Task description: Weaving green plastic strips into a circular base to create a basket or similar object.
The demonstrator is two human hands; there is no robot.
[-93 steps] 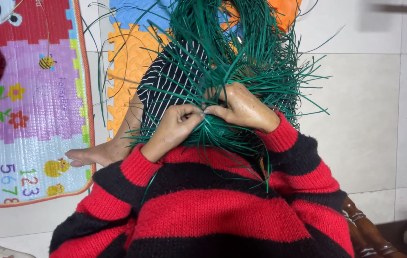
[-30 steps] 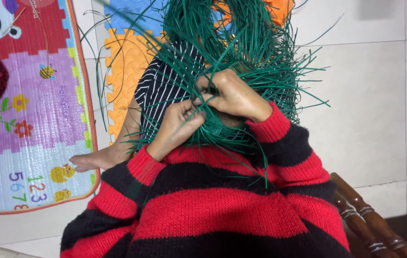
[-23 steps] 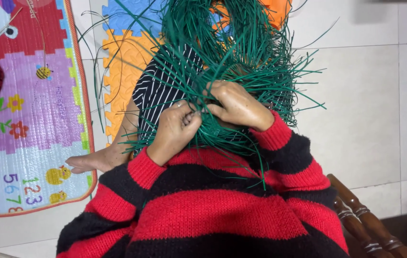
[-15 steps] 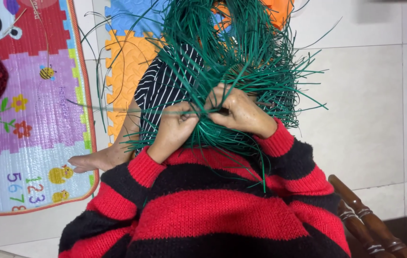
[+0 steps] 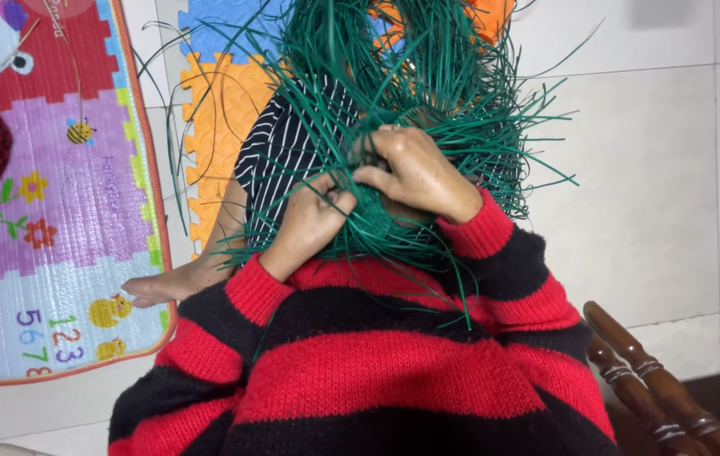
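Note:
A bushy bundle of thin green strips (image 5: 415,76) fans out from my lap over a black-and-white striped cloth (image 5: 279,156). Near its base sits a tightly woven green patch (image 5: 377,224). My left hand (image 5: 309,224) pinches strips at the left of that patch, fingers curled. My right hand (image 5: 415,173) grips strips just above it, knuckles up, touching the left hand's fingertips. Both wrists come out of red-and-black striped knit sleeves (image 5: 360,363).
A colourful children's play mat (image 5: 47,203) lies on the left, with orange and blue foam puzzle tiles (image 5: 212,110) beside it. A bare foot (image 5: 170,283) rests at the mat's edge. Pale floor tiles (image 5: 655,194) spread right. A turned wooden chair arm (image 5: 647,371) shows at lower right.
My hands have kept working the strips at the same spot; the right hand has shifted slightly up and over the left. The view moved a little.

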